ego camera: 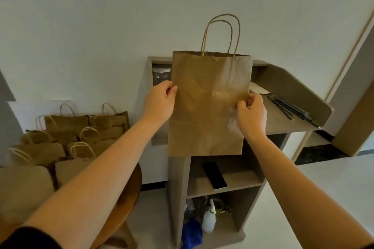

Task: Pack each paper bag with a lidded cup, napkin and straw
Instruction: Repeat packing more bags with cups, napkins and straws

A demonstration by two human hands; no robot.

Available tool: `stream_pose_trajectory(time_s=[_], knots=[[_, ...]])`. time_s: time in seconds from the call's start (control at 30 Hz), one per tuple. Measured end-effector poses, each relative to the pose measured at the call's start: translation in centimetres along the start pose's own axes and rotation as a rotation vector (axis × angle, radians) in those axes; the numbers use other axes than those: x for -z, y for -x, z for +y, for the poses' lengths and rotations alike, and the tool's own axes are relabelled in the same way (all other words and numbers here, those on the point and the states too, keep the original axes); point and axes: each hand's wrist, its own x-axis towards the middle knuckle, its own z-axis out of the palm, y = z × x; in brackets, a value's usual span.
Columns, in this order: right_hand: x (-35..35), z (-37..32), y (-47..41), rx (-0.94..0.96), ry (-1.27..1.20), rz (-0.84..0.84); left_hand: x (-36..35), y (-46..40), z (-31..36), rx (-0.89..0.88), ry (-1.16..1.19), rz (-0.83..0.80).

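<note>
Gripped at both side edges, the bag (209,105) is held flat and upright at the centre of the frame, in front of the stand (283,121). The left hand (159,103) pinches the left edge with curled fingers and thumb; the right hand (251,113) pinches the right edge a little lower. The bag is still folded shut, with its twisted handles (221,34) standing up above the mouth.

The bag is judged to be very light, thin and creased, stiff enough to hold its sheet shape yet easily torn or crumpled if squeezed hard. Opening is best done by pulling the two faces apart near the mouth, with the folded base pushed out afterwards; the handles would serve for carrying once it is filled.

Straws (291,110) lie on the tabletop at the right of the frame, and a pale sheet, possibly a napkin (260,89), just behind the bag. Something clear, perhaps cups (161,76), shows at the bag's upper left, too hidden to confirm. More bags (66,135) are heaped at the lower left.
</note>
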Motion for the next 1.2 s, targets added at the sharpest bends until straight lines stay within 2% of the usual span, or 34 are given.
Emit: stream_pose_trajectory(time_s=[0.23, 0.43, 0.67, 0.9, 1.03, 1.2], knots=[[1.9, 1.0, 10.1, -0.025, -0.054, -0.067, 4.3, 10.8, 0.7, 0.033, -0.036, 0.027], [-2.4, 1.4, 17.1, -0.022, -0.022, -0.323, 9.6, 18.1, -4.3, 0.212, -0.161, 0.027], [-13.9, 1.8, 23.6, -0.096, 0.006, -0.629, 17.3, 23.5, -14.2, 0.495, -0.277, 0.055], [-28.8, 3.7, 28.6, -0.217, 0.105, -0.875, 23.3, 26.0, -27.0, 0.810, -0.387, -0.050], [-35.5, 4.8, 31.3, -0.310, 0.169, -0.924, 25.3, 26.6, -33.6, 0.914, -0.420, -0.110], [-41.2, 6.0, 32.4, -0.421, 0.274, -0.918, 25.9, 25.0, -39.2, 0.964, -0.392, -0.191]])
